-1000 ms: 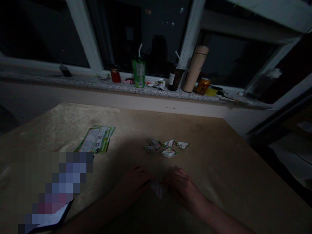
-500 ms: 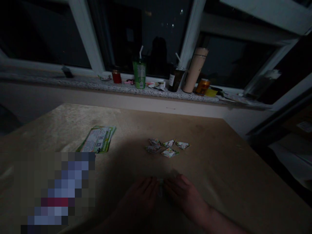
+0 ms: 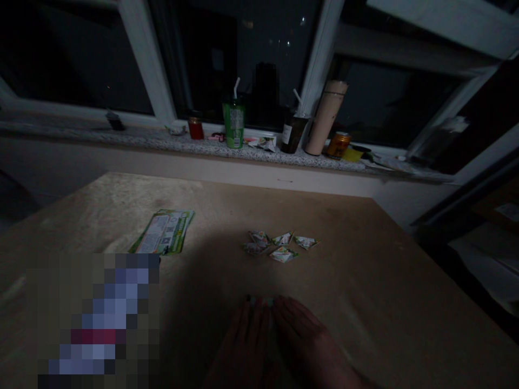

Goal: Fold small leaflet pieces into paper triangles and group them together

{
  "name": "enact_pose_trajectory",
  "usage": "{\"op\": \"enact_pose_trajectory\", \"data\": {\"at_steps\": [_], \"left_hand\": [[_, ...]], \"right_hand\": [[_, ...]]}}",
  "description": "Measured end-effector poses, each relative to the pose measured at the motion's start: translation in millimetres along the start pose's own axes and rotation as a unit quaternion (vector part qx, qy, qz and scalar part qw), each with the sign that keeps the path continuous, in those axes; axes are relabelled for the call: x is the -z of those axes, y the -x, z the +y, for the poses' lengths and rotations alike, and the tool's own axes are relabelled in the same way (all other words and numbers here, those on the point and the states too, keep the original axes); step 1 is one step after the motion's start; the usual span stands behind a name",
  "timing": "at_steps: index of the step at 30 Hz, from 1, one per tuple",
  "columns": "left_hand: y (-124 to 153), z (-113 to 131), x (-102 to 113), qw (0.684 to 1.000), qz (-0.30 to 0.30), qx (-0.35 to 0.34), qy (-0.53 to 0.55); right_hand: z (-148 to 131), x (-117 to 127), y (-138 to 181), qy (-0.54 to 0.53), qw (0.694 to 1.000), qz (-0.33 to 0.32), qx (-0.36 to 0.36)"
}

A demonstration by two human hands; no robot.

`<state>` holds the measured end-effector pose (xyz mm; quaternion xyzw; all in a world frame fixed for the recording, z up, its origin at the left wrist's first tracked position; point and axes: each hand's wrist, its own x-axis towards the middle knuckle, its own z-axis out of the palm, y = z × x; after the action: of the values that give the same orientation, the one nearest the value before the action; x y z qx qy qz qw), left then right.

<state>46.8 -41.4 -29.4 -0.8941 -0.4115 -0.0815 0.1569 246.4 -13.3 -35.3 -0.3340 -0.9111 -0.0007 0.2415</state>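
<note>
**No print legible**

The light is too dim for any word or number to be read. The green leaflet on the left of the table carries white panels and a square, code-like block, but its lettering is a blur. On the far sill, the green cup has a pale label, unreadable, and so has the dark cup to its right. The orange can shows no clear brand. The folded bits and the near paper bear only coloured print.

Ahead of the right hand, glossy printed paper folds lie on a matt, smooth wooden table.
</note>
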Motion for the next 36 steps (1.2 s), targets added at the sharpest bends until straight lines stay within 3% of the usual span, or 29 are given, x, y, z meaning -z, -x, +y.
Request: {"op": "enact_pose_trajectory", "data": {"at_steps": [7, 13, 21, 25, 29, 36], "left_hand": [[3, 0, -8, 0.999, 0.034, -0.003, 0.012], [1, 2, -5, 0.999, 0.035, -0.008, 0.016], [2, -6, 1, 0.997, 0.02, 0.003, 0.073], [3, -9, 0, 0.991, -0.009, 0.022, 0.134], [0, -10, 1, 0.982, -0.064, 0.017, 0.179], [-5, -12, 5, 0.977, -0.095, 0.036, 0.188]], "right_hand": [[-7, -8, -5, -0.019, 0.999, 0.036, -0.023], [-9, 2, -12, 0.019, 0.997, -0.048, -0.063], [0, 9, -12, 0.034, 0.996, -0.058, -0.061], [1, 14, -11, 0.028, 0.995, -0.055, -0.079], [3, 13, -8, 0.054, 0.993, -0.01, -0.107], [5, 12, -11, 0.073, 0.995, -0.01, -0.071]]}}
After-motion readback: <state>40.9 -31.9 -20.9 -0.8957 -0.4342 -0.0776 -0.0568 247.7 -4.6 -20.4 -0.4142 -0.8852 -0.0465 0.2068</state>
